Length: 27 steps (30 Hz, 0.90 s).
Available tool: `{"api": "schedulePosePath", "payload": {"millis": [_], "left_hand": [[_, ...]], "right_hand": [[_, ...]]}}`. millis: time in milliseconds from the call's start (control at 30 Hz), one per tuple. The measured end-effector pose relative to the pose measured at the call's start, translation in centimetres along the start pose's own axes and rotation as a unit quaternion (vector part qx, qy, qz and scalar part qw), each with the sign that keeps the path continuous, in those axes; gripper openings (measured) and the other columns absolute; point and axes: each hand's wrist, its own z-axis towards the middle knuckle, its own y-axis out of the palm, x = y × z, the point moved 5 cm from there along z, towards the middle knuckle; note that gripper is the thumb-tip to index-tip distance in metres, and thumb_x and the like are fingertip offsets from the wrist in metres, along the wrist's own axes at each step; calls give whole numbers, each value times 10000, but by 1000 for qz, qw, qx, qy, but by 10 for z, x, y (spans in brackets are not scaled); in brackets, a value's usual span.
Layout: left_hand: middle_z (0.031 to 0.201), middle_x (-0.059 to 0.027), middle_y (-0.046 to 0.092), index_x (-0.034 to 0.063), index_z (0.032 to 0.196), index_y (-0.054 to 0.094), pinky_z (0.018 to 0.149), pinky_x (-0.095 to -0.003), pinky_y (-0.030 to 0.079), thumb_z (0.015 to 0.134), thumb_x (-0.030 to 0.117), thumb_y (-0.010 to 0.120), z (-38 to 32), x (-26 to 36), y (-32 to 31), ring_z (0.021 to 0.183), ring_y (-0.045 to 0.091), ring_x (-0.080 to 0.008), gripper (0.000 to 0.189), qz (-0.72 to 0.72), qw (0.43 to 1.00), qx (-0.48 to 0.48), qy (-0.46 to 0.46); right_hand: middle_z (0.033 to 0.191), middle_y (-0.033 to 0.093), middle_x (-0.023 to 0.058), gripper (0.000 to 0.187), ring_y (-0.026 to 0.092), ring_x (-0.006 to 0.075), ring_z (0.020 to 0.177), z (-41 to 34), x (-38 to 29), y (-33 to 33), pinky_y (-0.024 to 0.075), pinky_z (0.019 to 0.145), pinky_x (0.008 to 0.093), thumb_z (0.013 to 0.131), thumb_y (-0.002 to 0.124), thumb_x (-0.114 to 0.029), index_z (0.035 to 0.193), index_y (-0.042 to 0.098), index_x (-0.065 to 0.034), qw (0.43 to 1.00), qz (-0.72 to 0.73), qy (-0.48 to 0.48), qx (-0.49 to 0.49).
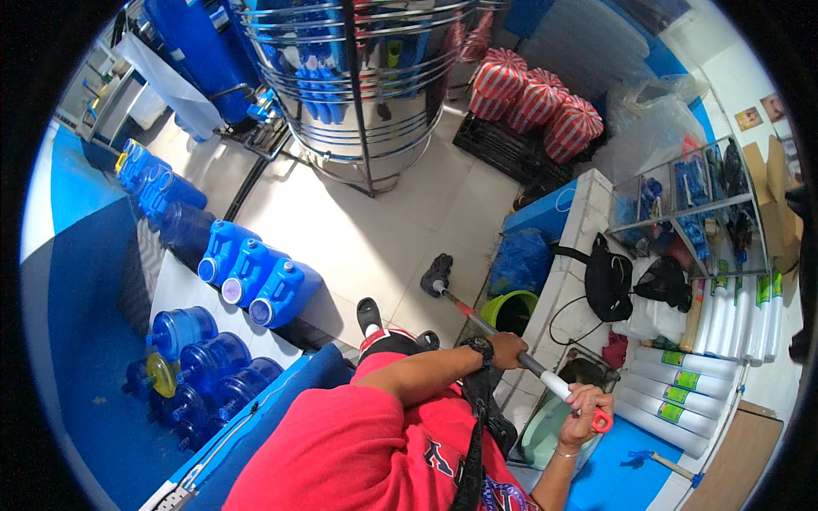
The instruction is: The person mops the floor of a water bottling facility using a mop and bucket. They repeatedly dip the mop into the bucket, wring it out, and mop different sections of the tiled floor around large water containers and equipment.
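A mop (540, 370) with a grey and white handle slants across the view; its dark mop head (438, 273) rests on the pale tiled floor (396, 236). My left hand (509, 350), with a black watch at the wrist, grips the middle of the handle. Around the white upper end, close to its red cap, my right hand (585, 409) is closed. A lime-green bucket (509, 310) stands beside the handle, next to a blue plastic bag (519, 259).
Blue water containers (281, 294) line the left side, with round water bottles (214, 358) below them. A large steel tank (358, 96) stands ahead. Red-striped bundles (572, 128) sit on a black crate (492, 144). A tiled ledge (562, 294) holds a black bag (608, 281).
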Motion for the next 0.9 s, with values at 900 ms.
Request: {"api": "schedulePosePath", "payload": {"millis": [900], "left_hand": [[931,-195,695,37,870,695,954,-497,481,917,295,681,-234,-187,-143,980,666,-394,263,105,929,294,-198]], "right_hand": [[745,558,66,178,593,209,750,-9,89,245,528,946,499,1029,550,-132,872,501,-66,963,143,111,-201]]}}
